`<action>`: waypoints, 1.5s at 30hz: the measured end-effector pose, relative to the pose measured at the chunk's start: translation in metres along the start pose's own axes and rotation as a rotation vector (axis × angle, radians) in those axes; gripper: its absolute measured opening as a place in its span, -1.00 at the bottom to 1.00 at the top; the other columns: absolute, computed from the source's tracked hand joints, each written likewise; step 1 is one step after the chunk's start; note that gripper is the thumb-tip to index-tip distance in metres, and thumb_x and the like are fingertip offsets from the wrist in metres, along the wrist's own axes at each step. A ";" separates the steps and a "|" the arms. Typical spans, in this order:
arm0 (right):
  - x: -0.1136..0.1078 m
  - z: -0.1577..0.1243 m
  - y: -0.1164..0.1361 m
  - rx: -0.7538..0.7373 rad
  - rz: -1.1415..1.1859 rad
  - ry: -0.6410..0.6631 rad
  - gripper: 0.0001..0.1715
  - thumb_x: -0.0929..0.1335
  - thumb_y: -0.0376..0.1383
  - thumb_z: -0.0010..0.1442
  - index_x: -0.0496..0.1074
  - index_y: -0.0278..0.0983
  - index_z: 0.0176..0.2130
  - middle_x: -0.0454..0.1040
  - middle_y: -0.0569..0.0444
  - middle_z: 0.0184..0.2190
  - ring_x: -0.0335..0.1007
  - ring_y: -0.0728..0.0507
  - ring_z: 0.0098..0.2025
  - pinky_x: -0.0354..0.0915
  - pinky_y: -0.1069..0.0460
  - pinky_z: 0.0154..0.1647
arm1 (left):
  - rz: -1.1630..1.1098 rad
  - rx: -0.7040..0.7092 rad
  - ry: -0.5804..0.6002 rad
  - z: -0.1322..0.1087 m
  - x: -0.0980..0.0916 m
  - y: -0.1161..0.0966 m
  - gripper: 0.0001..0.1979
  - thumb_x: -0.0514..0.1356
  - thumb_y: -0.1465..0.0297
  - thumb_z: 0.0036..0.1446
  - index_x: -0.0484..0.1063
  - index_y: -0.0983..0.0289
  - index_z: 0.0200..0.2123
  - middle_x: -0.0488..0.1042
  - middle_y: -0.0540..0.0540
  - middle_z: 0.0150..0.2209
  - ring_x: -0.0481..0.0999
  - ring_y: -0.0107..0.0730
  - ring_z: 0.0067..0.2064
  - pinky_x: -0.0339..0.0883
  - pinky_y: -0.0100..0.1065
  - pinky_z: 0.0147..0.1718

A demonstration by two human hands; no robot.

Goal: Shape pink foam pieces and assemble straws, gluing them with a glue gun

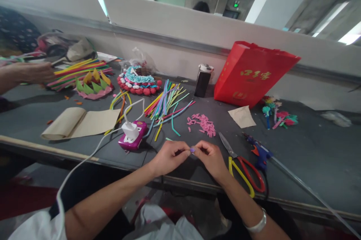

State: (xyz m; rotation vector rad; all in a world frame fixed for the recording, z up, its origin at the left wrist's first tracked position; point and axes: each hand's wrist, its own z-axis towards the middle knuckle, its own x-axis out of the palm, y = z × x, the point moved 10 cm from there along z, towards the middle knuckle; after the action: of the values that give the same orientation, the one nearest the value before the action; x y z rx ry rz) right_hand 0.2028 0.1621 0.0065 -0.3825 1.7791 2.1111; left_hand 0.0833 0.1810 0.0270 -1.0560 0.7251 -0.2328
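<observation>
My left hand (172, 156) and my right hand (209, 157) meet over the front edge of the table. Both are closed in a pinch on a small purple piece (192, 150) between their fingertips; its exact kind is too small to make out. Just beyond them lies a pile of short pink pieces (207, 124). Scissors (233, 154) with one red and one yellow handle lie right of my right hand, blades pointing away. Beside them rests a blue glue gun (262, 155) with a long clear glue stick (304, 185) in its back.
A purple power strip (143, 129) with a white plug and cable stands left of my hands. Behind are colourful pipe cleaners (166, 101), a dark bottle (202, 82) and a red paper bag (254, 76). A paper roll (66, 123) and another person's hand (35, 73) are at left.
</observation>
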 end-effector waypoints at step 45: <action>0.002 -0.008 0.001 0.086 0.111 0.118 -0.69 0.37 -0.11 0.16 0.45 -0.29 -0.45 0.34 0.19 -0.61 0.17 0.03 -0.58 0.08 0.13 -0.56 | 0.088 0.268 0.128 -0.006 0.011 -0.034 -0.82 0.06 0.48 0.21 0.45 0.34 -0.34 0.47 0.07 -0.46 0.42 -0.49 -0.43 0.27 -0.49 -0.37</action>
State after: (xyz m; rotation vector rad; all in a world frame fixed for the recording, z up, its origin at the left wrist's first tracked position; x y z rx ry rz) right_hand 0.2008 0.1546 0.0051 -0.4022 1.9931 2.1169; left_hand 0.0932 0.1542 0.0491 -0.7581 0.8289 -0.3152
